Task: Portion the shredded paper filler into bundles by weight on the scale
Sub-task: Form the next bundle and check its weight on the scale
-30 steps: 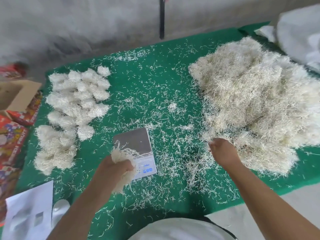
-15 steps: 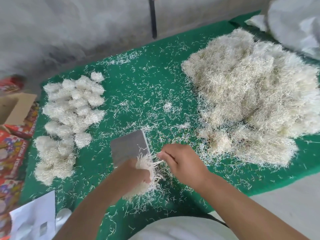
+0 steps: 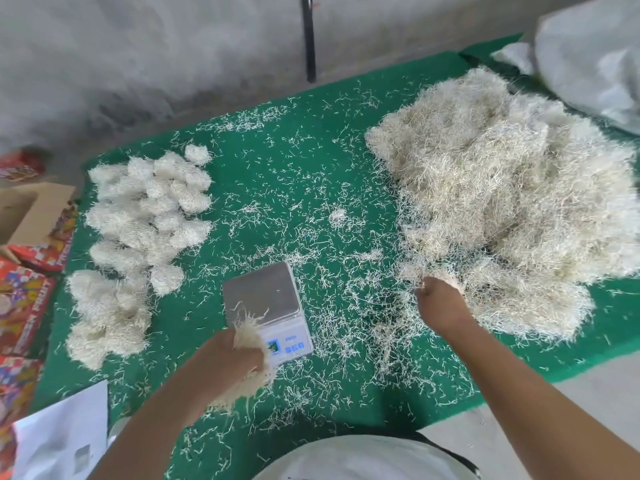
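Cardboard point(image 3: 24, 213) and bright printed packets point(image 3: 20, 299) sit off the left edge of your green mat point(image 3: 294, 174), with a flat white sheet point(image 3: 65, 441) at the near left corner. Next on the felt-like mat come the bundles point(image 3: 145, 216): pale, fluffy, rounded tufts packed side by side, with a looser, shaggier clump at their near end. Your left hand point(image 3: 228, 358) is curled tight around a wad point(image 3: 249, 341) of thin, crinkled cream strands; frayed ends stick out above your fist and hang in a ragged fringe below it. That fist hovers over the near left corner of the scale point(image 3: 266, 306), a small square unit with a smooth, dull metal platter and a white front panel carrying blue buttons; the platter holds at most a stray strand or two. Short loose strips point(image 3: 329, 258) are scattered thinly all over the mat around the scale. Your right hand point(image 3: 440, 303) reaches into the near edge of the pile point(image 3: 512, 202), a broad, tangled, straw-like mound, and its fingers are buried in the strands, so you cannot tell whether they grip anything. Crumpled white bags point(image 3: 595, 60) lie at the far right.
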The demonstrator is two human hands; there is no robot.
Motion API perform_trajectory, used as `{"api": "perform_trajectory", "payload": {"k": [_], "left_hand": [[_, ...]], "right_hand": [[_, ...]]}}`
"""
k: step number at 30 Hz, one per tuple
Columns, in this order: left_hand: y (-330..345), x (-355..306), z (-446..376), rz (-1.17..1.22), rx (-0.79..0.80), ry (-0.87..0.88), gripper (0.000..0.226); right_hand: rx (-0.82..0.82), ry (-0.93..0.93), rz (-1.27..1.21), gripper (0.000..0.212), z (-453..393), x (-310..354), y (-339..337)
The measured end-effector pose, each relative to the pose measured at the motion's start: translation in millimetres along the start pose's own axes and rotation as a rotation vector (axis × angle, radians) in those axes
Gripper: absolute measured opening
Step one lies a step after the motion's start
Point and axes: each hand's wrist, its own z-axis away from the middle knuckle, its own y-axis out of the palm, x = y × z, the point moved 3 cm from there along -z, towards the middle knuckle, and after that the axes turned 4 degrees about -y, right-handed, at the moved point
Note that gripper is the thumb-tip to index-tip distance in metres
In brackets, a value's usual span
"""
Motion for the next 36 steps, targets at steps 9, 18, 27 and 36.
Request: {"api": "perform_trajectory", "payload": {"k": [9, 18, 27, 36], "left_hand": [[27, -39, 0, -0.194, 0.153, 0.218, 0.039], [31, -36, -6, -0.066, 0.163, 0.184, 0.05], [-12, 34, -14, 0.027, 0.001, 0.067, 0.087], [-10, 16, -1, 0.051, 0.014, 0.172, 0.085]], "right_hand": [[0.237, -0.773, -0.371, 0.05, 121, 141, 21], [-0.029, -0.892, -0.164, 0.024, 111, 143, 45], [-0.288, -0.197, -0.018, 0.028, 5, 38, -13], [-0.056, -0.3, 0.084, 0.073, 53, 90, 24]]}}
